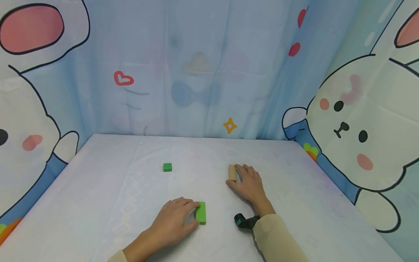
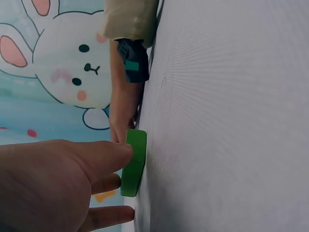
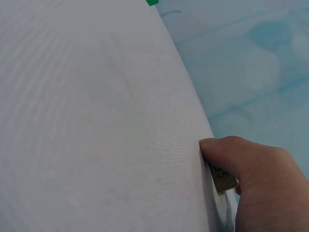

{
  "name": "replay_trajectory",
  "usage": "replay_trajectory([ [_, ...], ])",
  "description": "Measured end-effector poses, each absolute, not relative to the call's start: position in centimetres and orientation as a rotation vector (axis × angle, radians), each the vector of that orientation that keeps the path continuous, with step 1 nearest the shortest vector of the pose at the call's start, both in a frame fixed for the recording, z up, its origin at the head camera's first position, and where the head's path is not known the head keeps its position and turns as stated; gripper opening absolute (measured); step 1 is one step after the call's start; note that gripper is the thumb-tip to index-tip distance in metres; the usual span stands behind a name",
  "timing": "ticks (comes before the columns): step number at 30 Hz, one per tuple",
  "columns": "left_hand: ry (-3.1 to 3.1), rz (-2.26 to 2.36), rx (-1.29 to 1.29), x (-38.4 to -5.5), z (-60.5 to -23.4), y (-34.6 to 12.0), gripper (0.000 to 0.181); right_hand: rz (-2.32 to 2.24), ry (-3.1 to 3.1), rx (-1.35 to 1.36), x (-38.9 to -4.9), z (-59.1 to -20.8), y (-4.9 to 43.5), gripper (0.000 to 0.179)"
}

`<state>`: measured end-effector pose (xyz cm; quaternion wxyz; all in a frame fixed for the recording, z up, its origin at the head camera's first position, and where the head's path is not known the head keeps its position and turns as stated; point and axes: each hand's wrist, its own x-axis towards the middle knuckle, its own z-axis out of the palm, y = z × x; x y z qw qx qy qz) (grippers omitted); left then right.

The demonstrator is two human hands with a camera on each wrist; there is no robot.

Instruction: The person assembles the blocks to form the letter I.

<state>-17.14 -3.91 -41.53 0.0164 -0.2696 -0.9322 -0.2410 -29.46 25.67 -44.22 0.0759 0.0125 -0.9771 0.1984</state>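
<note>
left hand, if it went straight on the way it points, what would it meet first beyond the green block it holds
Probably the right hand or the tan block in its grip; the head view leaves unclear which comes first.

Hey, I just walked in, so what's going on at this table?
Someone is handling small blocks with both bare hands at a white table. The left hand holds a long green block between thumb and fingers, and the right hand holds a tan block farther from the person. A small green block sits apart on the left, touched by neither hand.
</note>
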Motion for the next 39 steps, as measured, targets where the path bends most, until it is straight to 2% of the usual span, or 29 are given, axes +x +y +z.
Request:
replay_trajectory([
  [39, -2.869, -0.651, -0.838, -17.49, -42.07, -4.1, 0.04, 0.745, -2.865, 0.092, -29.39, -44.26, 26.07, 0.081],
])
